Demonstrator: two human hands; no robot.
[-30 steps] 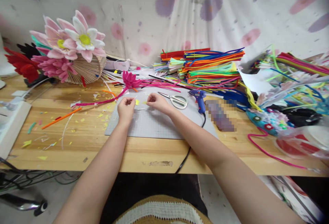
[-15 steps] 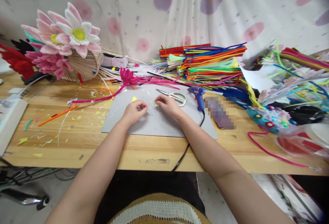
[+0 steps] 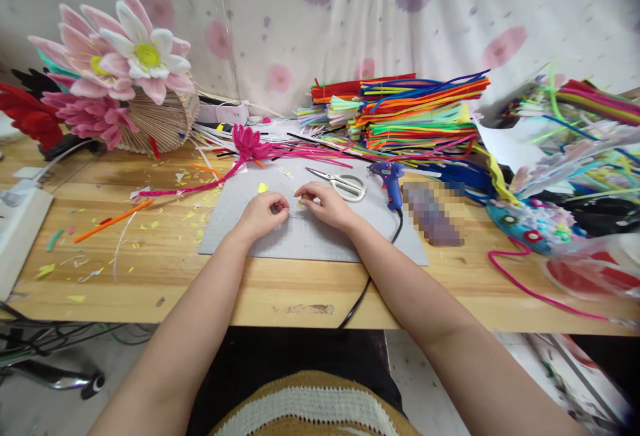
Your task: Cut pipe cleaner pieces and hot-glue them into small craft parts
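Observation:
My left hand [image 3: 264,214] and my right hand [image 3: 324,204] are close together above a grey cutting mat [image 3: 320,247], both with fingers pinched. Something thin and pale shows between the fingertips, too small to name. Just beyond my right hand lie scissors [image 3: 351,187] with pale handles. A blue glue gun [image 3: 394,189] rests at the mat's right side, its black cord running under my right forearm. Past my left hand is a small yellow scrap [image 3: 263,188], and behind it a magenta pipe-cleaner flower [image 3: 249,144] with a long stem.
Bundles of coloured pipe cleaners [image 3: 420,113] are stacked at the back. A wicker basket [image 3: 167,126] with large pink and white flowers [image 3: 149,56] stands back left. Scraps and an orange pipe cleaner [image 3: 113,221] lie on the left. A blurred object [image 3: 434,215] sits right of the glue gun.
My hands have drawn slightly closer together, and the right fingertips have shifted a little left. The whole view has tilted slightly; the things on the table stay in place.

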